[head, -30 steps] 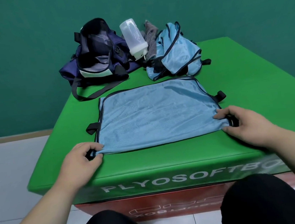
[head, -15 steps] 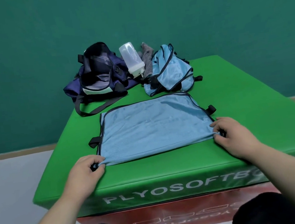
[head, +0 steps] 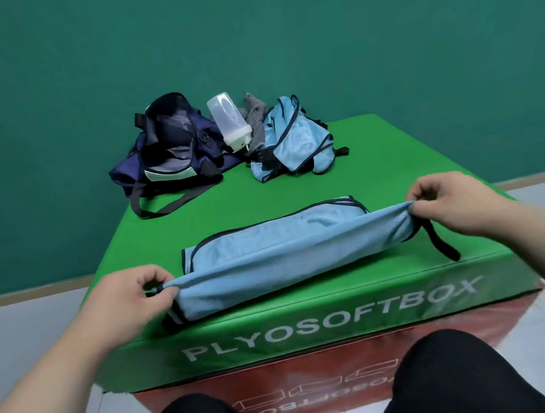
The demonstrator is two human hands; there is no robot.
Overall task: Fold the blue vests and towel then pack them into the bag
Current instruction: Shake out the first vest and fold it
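Observation:
A light blue vest (head: pixel 280 256) with black trim lies on the green plyo box (head: pixel 397 170). Its near edge is lifted off the surface. My left hand (head: pixel 132 302) pinches the near left corner. My right hand (head: pixel 453 204) pinches the near right corner, and a black strap hangs below it. A second blue vest (head: pixel 294 142) sits crumpled at the back. A grey towel (head: pixel 255 115) pokes up behind it. The dark navy bag (head: pixel 172 153) stands open at the back left.
A clear plastic shaker bottle (head: pixel 230 122) leans between the bag and the crumpled vest. The bag's black strap (head: pixel 161 206) trails forward on the box. A green wall rises behind the box. White floor tiles lie to both sides. My knees are below the box front.
Both hands have lifted the vest's near edge and carried it up and away from me, so the vest is folding over itself. The camera has tilted up.

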